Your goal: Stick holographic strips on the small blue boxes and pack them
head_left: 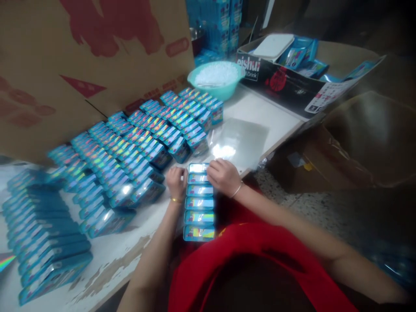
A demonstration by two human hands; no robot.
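Observation:
A row of several small teal boxes with shiny holographic fronts runs from the table edge toward my body. My left hand is closed against the left side of this row near its far end. On the right side, my right hand curls its fingers over the top boxes. A clear plastic bag lies flat on the white table just beyond my right hand. Both wrists carry thin bracelets.
Many more teal boxes stand in rows across the table, with flat stacks at the left. A teal bowl sits at the back. A large cardboard sheet leans behind. An open carton lies to the right.

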